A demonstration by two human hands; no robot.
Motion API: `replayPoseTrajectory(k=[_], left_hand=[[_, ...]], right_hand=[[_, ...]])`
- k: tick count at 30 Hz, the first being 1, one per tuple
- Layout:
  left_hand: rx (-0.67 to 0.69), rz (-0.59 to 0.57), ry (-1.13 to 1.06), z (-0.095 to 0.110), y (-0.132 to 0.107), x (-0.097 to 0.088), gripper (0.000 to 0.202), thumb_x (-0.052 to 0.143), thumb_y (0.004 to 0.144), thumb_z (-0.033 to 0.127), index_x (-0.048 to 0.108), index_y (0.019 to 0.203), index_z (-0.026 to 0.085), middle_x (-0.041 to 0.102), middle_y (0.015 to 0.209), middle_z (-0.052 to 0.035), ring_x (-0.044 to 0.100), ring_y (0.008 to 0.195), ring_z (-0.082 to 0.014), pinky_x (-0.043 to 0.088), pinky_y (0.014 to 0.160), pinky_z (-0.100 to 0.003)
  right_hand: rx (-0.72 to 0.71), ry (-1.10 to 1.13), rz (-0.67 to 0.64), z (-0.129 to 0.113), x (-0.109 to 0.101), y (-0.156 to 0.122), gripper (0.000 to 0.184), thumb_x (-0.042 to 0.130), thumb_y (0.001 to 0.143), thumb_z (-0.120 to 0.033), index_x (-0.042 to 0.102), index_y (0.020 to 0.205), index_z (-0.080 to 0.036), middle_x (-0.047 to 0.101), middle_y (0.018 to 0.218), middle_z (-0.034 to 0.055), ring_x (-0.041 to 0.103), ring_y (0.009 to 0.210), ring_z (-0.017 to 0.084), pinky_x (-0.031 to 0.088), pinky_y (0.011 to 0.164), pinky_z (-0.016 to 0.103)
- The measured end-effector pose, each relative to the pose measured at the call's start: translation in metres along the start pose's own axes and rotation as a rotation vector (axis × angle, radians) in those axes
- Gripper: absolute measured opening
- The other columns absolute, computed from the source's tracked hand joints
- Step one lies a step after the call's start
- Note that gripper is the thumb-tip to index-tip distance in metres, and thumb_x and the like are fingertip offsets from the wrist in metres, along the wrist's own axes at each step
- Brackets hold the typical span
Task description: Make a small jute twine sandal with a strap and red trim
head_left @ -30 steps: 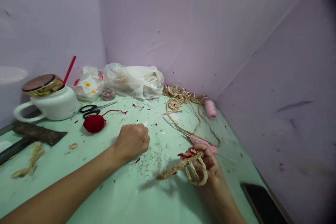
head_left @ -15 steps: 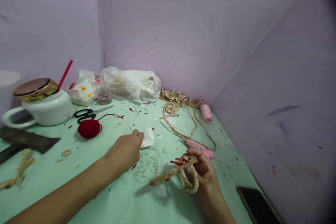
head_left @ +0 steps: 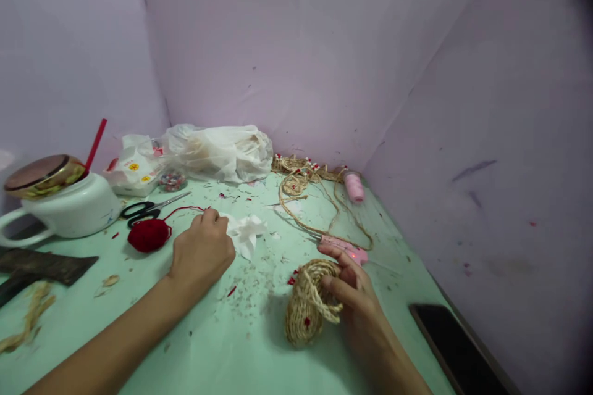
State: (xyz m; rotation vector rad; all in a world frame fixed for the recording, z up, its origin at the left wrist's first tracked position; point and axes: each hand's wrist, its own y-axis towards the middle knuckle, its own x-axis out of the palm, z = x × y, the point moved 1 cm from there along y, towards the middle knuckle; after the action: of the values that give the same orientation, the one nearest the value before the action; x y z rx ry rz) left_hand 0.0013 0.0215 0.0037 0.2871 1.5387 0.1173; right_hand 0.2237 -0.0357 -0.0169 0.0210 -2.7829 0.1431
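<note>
My left hand [head_left: 202, 250] is closed, fingers curled down at the edge of a crumpled white tissue [head_left: 247, 234] on the table. The tissue's near edge disappears behind my knuckles. In my right hand [head_left: 359, 299] is a small slipper-shaped piece of coiled straw rope [head_left: 303, 308], gripped by its looped end between thumb and fingers. Its coiled face is turned toward me and carries a small red spot; bits of red show at its far edge. Just beyond my right fingers lies a pink glue gun [head_left: 345, 248] with a small red light.
Left of my left hand sit a red yarn ball [head_left: 149, 235], black-handled scissors [head_left: 143, 210], a white mug [head_left: 74, 207] and a hammer-like tool [head_left: 55, 265]. Behind are a plastic bag [head_left: 227, 151], straw rope [head_left: 296, 182] and a pink thread spool [head_left: 354, 187]. A phone [head_left: 456, 345] lies right.
The straw rope piece has turned from edge-on to showing its coiled face. My left hand has shifted left, and more of the tissue shows, spread wider. The view has swung slightly right.
</note>
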Motion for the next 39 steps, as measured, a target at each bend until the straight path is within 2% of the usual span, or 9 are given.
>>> replayPoseTrajectory(k=[5, 8, 10, 14, 19, 27, 33, 36, 39], left_hand=[[-0.106, 0.170, -0.105, -0.005, -0.001, -0.002, 0.033, 0.031, 0.085, 0.025, 0.062, 0.083, 0.014, 0.062, 0.089, -0.0123, 0.058, 0.077, -0.0258, 0.036, 0.052, -0.030], [-0.030, 0.268, -0.441, -0.003, -0.002, -0.006, 0.027, 0.038, 0.083, 0.024, 0.063, 0.088, 0.015, 0.063, 0.091, -0.0088, 0.058, 0.081, -0.0213, 0.042, 0.068, -0.030], [0.034, 0.067, -0.724, 0.005, -0.005, -0.005, 0.024, 0.047, 0.080, 0.031, 0.064, 0.081, 0.016, 0.065, 0.081, -0.0062, 0.058, 0.075, -0.0186, 0.043, 0.069, -0.028], [0.027, -0.623, -1.201, 0.033, -0.023, 0.005, 0.040, 0.068, 0.062, 0.036, 0.062, 0.094, 0.013, 0.065, 0.080, -0.0060, 0.057, 0.063, -0.0159, 0.043, 0.057, -0.025], [-0.351, -0.838, -1.451, 0.051, -0.040, 0.011, 0.047, 0.071, 0.053, 0.025, 0.054, 0.095, 0.011, 0.050, 0.047, 0.0062, 0.035, 0.033, -0.0036, 0.025, 0.034, -0.015], [-0.504, -0.698, -1.705, 0.052, -0.037, 0.008, 0.081, 0.073, 0.052, 0.026, 0.035, 0.122, 0.010, 0.041, 0.041, 0.0111, 0.027, 0.034, -0.0027, 0.014, 0.031, -0.013], [-0.448, -0.721, -1.548, 0.058, -0.042, 0.008, 0.080, 0.057, 0.053, 0.014, 0.030, 0.129, 0.012, 0.055, 0.058, 0.0034, 0.036, 0.033, -0.0056, 0.021, 0.031, -0.017], [-0.454, -0.497, -1.348, 0.048, -0.034, 0.003, 0.080, 0.048, 0.048, 0.009, 0.035, 0.126, 0.015, 0.058, 0.097, -0.0068, 0.039, 0.039, -0.0034, 0.028, 0.035, -0.019], [-0.386, -0.314, -1.279, 0.037, -0.026, -0.002, 0.056, 0.049, 0.052, 0.014, 0.052, 0.108, 0.013, 0.056, 0.100, -0.0068, 0.043, 0.049, -0.0059, 0.033, 0.042, -0.020]], right_hand=[[0.046, -0.045, 0.042, -0.001, -0.001, 0.002, 0.047, 0.073, 0.062, -0.026, 0.051, 0.103, -0.017, 0.066, 0.068, 0.0008, 0.062, 0.065, 0.019, 0.044, 0.062, 0.030], [0.101, -0.014, 0.066, 0.000, 0.000, 0.004, 0.048, 0.074, 0.061, -0.027, 0.052, 0.102, -0.016, 0.066, 0.069, 0.0006, 0.061, 0.064, 0.016, 0.043, 0.061, 0.027], [0.156, 0.008, 0.075, 0.001, 0.003, 0.004, 0.050, 0.076, 0.059, -0.028, 0.052, 0.100, -0.015, 0.066, 0.069, 0.0007, 0.061, 0.062, 0.015, 0.043, 0.059, 0.026], [0.223, 0.017, 0.096, 0.001, 0.008, 0.003, 0.053, 0.079, 0.054, -0.031, 0.052, 0.096, -0.015, 0.062, 0.063, -0.0022, 0.061, 0.062, 0.014, 0.043, 0.055, 0.024], [0.239, 0.146, 0.108, 0.001, 0.009, 0.002, 0.041, 0.074, 0.063, -0.037, 0.053, 0.092, -0.017, 0.061, 0.063, -0.0029, 0.059, 0.057, 0.012, 0.048, 0.057, 0.026], [0.207, 0.273, -0.047, 0.001, 0.014, -0.004, 0.050, 0.077, 0.058, -0.027, 0.051, 0.099, -0.018, 0.065, 0.084, 0.0041, 0.063, 0.075, 0.017, 0.048, 0.068, 0.030], [0.109, -0.013, 0.071, 0.014, 0.016, 0.000, 0.061, 0.073, 0.052, -0.015, 0.045, 0.106, -0.017, 0.060, 0.060, -0.0060, 0.058, 0.053, 0.013, 0.042, 0.054, 0.024], [0.054, -0.189, 0.168, 0.008, 0.011, 0.003, 0.056, 0.067, 0.053, -0.011, 0.045, 0.105, -0.017, 0.056, 0.053, -0.0093, 0.052, 0.048, 0.011, 0.038, 0.048, 0.021], [0.087, -0.226, 0.162, 0.003, 0.008, 0.003, 0.040, 0.067, 0.054, -0.014, 0.050, 0.091, -0.017, 0.052, 0.046, -0.0103, 0.046, 0.041, 0.008, 0.032, 0.042, 0.019]])
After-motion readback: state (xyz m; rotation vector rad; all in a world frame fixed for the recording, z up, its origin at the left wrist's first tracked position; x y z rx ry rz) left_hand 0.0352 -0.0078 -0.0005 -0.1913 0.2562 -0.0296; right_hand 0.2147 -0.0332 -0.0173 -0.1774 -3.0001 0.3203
